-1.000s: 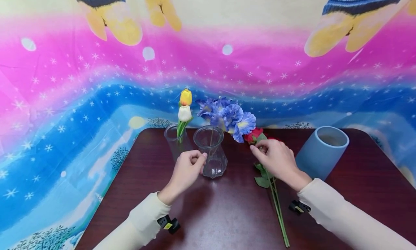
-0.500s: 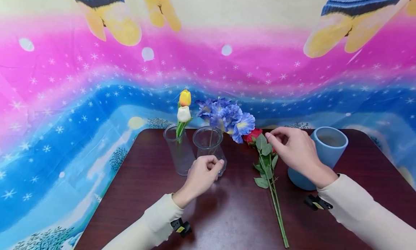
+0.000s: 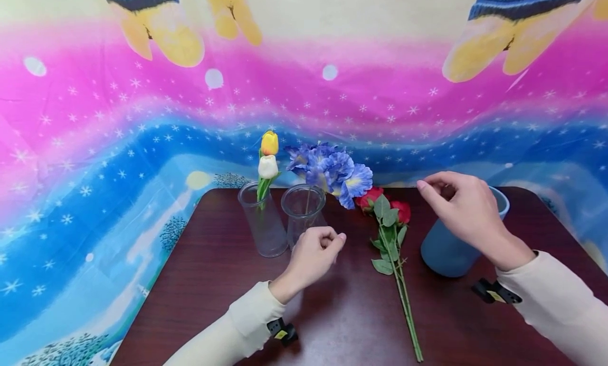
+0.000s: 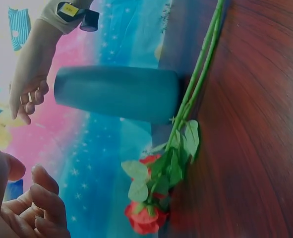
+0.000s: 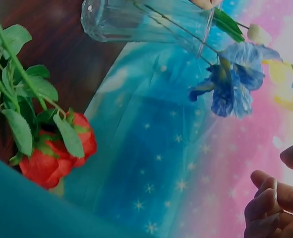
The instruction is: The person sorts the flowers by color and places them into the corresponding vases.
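Observation:
My left hand (image 3: 317, 256) hovers in front of the clear faceted glass vase (image 3: 295, 226), overlapping its lower part in the head view. Its fingers are loosely bent and hold nothing; the left wrist view shows a gap between thumb and fingers. My right hand (image 3: 467, 215) is raised over the blue-grey vase (image 3: 446, 252), hiding part of its rim. Nothing is between its thumb and bent fingers (image 5: 263, 203). Two red roses (image 3: 401, 212) with green leaves lie on the table between the hands, stems toward the near edge. Blue-purple irises (image 3: 332, 168) lean rightward out of the faceted vase.
A straight clear glass vase (image 3: 266, 236) at the left holds a yellow tulip (image 3: 269, 143) and a white tulip (image 3: 268, 167). Everything stands on a dark red-brown wooden table (image 3: 209, 281). A colourful printed cloth (image 3: 380, 91) hangs behind its far edge.
My right hand has moved right and up from over the roses to the blue-grey vase. My left hand has shifted right across the faceted vase. The flowers and vases have stayed put.

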Available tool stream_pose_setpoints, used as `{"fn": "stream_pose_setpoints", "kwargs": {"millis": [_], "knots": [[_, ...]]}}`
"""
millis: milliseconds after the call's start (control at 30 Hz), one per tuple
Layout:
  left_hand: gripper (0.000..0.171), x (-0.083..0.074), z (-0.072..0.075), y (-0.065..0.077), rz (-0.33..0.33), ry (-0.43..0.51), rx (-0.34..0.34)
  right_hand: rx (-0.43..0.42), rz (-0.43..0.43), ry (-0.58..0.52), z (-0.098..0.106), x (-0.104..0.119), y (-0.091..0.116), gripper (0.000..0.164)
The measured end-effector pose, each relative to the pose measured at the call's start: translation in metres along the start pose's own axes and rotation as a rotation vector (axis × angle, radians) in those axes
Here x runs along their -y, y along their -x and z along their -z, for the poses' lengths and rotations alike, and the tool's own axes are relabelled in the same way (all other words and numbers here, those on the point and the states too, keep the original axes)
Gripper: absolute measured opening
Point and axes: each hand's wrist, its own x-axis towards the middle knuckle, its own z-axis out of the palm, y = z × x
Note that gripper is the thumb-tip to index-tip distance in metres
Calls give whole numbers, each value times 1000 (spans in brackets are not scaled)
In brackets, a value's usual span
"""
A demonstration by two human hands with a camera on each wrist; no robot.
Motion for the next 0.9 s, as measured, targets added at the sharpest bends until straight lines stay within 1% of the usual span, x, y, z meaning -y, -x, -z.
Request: {"fn": "stream_pose_setpoints", "kwargs": {"millis": [200, 400, 467, 567, 767, 900], "knots": [[35, -10, -13, -5, -9, -13, 20, -55, -5, -10, 10, -13, 1, 22], [36, -16, -18, -8, -20, -8, 32, -115, -34, 10, 25, -23, -1, 24], [37, -17, -20, -8, -19, -3, 37, -113, -46, 20, 30, -28, -2, 25], [37, -16, -23, -10, -15, 9, 49, -88, -74, 38, 37, -36, -2, 29], [34, -15, -30, -13, -10, 18, 76, -63, -139, 151, 45, -53, -5, 34], [33, -16, -35, -14, -1, 19, 86, -29, -140, 200, 46, -68, -5, 33]]}}
